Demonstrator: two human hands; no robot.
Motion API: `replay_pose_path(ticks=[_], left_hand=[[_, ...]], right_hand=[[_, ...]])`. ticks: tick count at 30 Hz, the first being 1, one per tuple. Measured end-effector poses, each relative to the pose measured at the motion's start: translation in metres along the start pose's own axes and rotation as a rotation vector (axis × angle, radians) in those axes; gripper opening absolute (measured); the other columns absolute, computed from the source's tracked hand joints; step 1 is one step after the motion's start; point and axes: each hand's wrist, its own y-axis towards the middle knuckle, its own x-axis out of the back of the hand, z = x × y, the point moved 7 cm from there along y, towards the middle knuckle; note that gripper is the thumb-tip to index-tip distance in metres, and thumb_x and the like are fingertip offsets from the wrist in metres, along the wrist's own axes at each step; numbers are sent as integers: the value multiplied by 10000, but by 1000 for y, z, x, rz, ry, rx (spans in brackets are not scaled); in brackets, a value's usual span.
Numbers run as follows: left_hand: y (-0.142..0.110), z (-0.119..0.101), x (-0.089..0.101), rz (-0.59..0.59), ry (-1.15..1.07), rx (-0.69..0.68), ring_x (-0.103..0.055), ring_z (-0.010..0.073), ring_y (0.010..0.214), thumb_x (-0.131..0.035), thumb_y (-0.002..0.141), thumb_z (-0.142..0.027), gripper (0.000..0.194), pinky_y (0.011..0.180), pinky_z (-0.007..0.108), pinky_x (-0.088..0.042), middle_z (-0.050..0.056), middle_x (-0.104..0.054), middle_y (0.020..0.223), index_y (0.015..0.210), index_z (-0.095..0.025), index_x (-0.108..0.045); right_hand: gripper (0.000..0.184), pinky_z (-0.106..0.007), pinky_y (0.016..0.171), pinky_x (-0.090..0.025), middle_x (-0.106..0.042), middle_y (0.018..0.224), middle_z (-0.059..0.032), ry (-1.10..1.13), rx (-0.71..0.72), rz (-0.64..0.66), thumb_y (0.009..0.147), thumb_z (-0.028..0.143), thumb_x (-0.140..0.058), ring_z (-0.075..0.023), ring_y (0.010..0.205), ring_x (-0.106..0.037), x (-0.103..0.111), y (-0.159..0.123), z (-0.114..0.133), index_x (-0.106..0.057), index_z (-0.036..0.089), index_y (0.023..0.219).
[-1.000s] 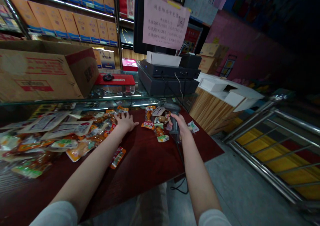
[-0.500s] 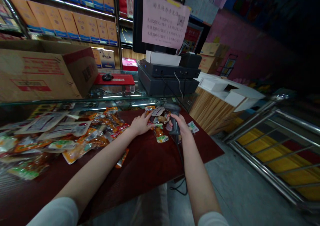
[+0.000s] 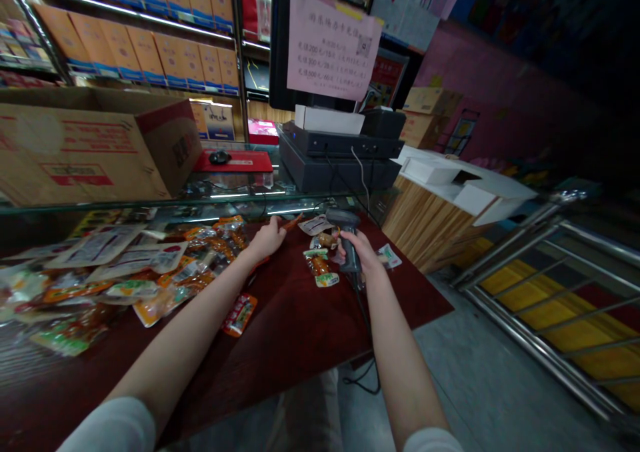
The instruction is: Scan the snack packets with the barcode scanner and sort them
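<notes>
Dark-red tabletop (image 3: 300, 325) is carrying loose snack packets (image 3: 120, 285). Your right hand (image 3: 359, 255) is closing around a corded barcode scanner (image 3: 349, 247); your left hand (image 3: 267, 239) is pinching an orange packet (image 3: 293, 223) near the far edge, bare tabletop showing between hands. Cardboard carton (image 3: 85, 149) is sitting on the glass counter (image 3: 225, 202) beyond.

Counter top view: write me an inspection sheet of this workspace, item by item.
Surface: dark red wooden counter, glass display case behind it.
Job's things: handheld barcode scanner, small snack packets beside it.
Clutter: heaped snack packets at the counter's left; a red-labelled packet lying apart.
Hands: right hand gripping the scanner; left hand at an orange packet, contact unclear.
Cables: black scanner cable running down over the counter's edge.
Surroundings: cardboard box on the case, boxed goods on shelves, metal railing at right.
</notes>
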Motion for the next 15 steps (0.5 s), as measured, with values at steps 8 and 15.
replay_pose_path(ticks=[8,15], left_hand=[[-6,-19,6,260,-912,36,-723,145,800,-510,918,-150,450,705,256,-564,97,-740,988,1363,-177,-457],[-8,-21,-1,328,-904,-37,-704,134,754,-671,783,-78,433,677,244,-554,73,-726,982,1197,-164,-580]], right_hand=[[322,-203,346,-348,-508,429,64,25,8,58,714,423,-719,-96,341,-434,-17,-7,6,-583,182,879],[363,-199,342,-369,-567,560,58,128,63,76,684,420,-768,-75,365,-443,-22,-6,7,-559,197,879]])
